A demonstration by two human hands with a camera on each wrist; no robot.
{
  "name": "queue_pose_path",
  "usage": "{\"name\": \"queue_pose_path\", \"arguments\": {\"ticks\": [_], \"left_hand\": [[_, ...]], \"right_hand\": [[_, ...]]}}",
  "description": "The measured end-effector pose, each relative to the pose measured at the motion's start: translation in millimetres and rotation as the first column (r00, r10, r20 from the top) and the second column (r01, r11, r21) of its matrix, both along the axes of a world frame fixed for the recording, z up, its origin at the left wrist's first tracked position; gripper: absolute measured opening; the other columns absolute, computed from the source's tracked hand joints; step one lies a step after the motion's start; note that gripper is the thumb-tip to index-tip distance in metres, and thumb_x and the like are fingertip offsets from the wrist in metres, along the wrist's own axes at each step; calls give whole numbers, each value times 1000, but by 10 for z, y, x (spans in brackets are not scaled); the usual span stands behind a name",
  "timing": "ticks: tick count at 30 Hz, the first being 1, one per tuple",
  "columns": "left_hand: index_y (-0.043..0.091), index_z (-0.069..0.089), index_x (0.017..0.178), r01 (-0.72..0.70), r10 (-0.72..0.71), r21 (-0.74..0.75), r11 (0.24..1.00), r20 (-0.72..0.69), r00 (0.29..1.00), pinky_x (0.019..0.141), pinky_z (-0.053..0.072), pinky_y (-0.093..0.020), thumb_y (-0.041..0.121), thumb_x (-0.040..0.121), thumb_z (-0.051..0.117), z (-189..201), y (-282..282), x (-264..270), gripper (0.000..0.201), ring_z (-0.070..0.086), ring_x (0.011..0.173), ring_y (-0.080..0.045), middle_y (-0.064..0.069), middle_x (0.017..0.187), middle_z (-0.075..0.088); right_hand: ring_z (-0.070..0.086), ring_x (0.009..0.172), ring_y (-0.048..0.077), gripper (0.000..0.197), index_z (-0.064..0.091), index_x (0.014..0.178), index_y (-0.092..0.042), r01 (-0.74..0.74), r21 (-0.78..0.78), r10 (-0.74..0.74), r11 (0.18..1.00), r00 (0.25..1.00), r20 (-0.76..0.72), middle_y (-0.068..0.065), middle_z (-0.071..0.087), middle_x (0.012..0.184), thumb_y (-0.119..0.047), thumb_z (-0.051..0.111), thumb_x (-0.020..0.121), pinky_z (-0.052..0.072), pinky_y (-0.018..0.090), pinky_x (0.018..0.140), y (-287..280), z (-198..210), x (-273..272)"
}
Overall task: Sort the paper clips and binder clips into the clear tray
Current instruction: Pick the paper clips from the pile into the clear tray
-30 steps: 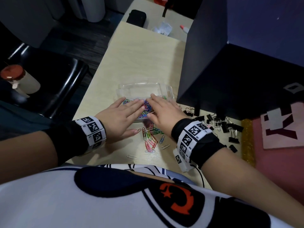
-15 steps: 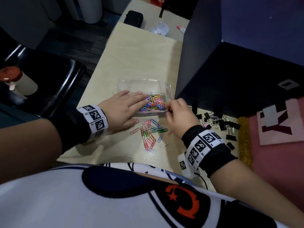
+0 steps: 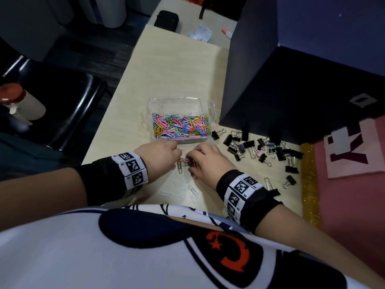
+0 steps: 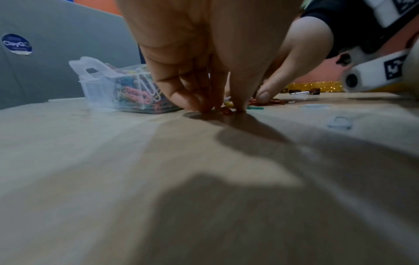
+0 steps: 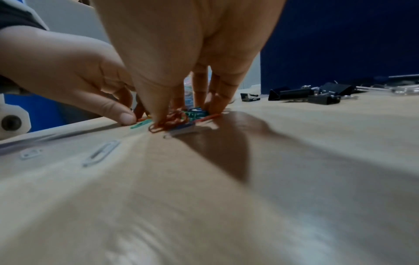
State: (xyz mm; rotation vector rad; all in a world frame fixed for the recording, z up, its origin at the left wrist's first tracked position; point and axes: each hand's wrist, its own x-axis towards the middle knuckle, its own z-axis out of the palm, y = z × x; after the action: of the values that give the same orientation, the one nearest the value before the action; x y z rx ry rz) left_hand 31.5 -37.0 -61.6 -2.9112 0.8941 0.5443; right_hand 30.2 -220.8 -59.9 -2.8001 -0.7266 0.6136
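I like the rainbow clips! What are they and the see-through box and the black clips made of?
Paper clips: probably wire with a glossy coloured coating; thin bent loops.
Clear tray: looks like hard plastic; transparent, moulded rim.
Binder clips: likely black-painted metal with shiny bare-wire handles.

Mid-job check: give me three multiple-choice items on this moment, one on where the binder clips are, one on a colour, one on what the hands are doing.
1. Where do the binder clips lie?
A. inside the clear tray
B. on the table, right of the clear tray
C. on the black chair

2. What colour are most of the binder clips?
A. black
B. yellow
C. white

3. What are the two hands doing?
A. resting flat, apart
B. lifting the tray
C. gathering loose paper clips on the table

Answers: 1 B, they are scattered on the table beside the clear tray, which holds only paper clips. 2 A, nearly all are black. 3 C, the left hand and right hand close their fingertips around the loose paper clips.
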Motion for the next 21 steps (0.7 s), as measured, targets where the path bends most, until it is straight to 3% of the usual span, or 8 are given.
{"name": "queue_pose_path", "arguments": {"ticks": [3, 5, 9, 14, 21], "left_hand": [[13, 52, 114, -24, 24, 6, 1000, -31, 999, 80, 48, -36, 29, 98, 41, 13, 11, 29, 25, 55, 101, -26, -7, 112, 52], [13, 53, 111, -19, 20, 11, 1000, -22, 1000, 76, 49, -35, 22, 98, 42, 12, 9, 41, 19, 57, 95, -26, -6, 108, 54], [13, 53, 113, -27, 28, 17, 999, -40, 999, 76, 46, -35, 21, 99, 40, 30, -2, 61, 21, 57, 96, -26, -6, 110, 54], [13, 51, 116, -39, 37, -61, 997, -34, 999, 83, 46, -34, 28, 99, 39, 150, 14, 59, 26, 55, 103, -27, -7, 116, 53], [10, 56, 117, -235, 255, -281, 931, 38, 966, 84, 43, -36, 28, 94, 49, 423, 125, 247, 30, 56, 103, -31, -11, 114, 56]], "right_hand": [[43, 115, 29, 31, 57, 123, -17, 17, 35, -16, 999, 1000, -2, 7, 48, 122, -13, 53, 92, 42, 38, 96, -47, -30, 18], [47, 111, 28, 28, 61, 116, -16, 65, 71, -65, 995, 998, -5, 8, 50, 116, -9, 54, 91, 43, 34, 92, -58, -26, 37], [53, 104, 21, 19, 65, 107, -16, 164, 103, -159, 981, 986, -57, 3, 53, 114, -11, 57, 90, 37, 22, 86, -59, 55, 130], [50, 90, 11, 8, 68, 94, -22, 237, 218, -242, 947, 970, -4, -5, 53, 99, -20, 64, 88, 38, 20, 82, -10, 236, 261], [58, 87, 14, 8, 70, 91, -21, 371, 528, -471, 764, 880, 64, -6, 54, 93, -18, 66, 85, 45, 24, 85, 146, 417, 460]]}}
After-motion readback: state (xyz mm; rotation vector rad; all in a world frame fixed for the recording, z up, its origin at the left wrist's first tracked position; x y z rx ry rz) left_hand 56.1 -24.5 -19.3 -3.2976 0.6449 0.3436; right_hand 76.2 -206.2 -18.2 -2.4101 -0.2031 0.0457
